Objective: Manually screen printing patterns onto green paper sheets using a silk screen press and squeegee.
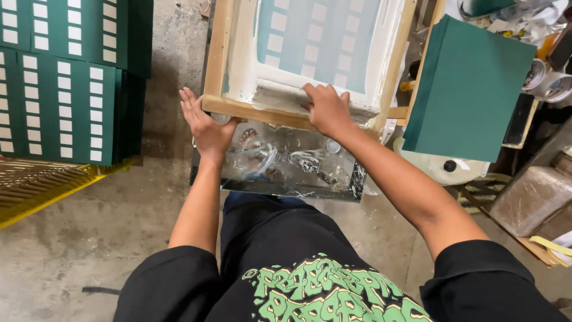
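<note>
A wooden-framed printing screen [217, 53] lies in front of me, its mesh smeared with white ink around a grid of pale rectangles. My left hand [204, 125] grips the frame's near left corner from below. My right hand [326, 108] presses down on a squeegee [280, 98] at the near edge of the mesh, inside the frame. Under the frame's front edge sits a shiny glass table top [298, 170] that reflects my feet.
Dark green sheets printed with white rectangles [59, 113] are stacked at the left over a yellow rack [42, 185]. A pile of plain green sheets [468, 89] rests at the right, with ink tubs [545, 77] and a white jug [441, 167] beyond. The floor is concrete.
</note>
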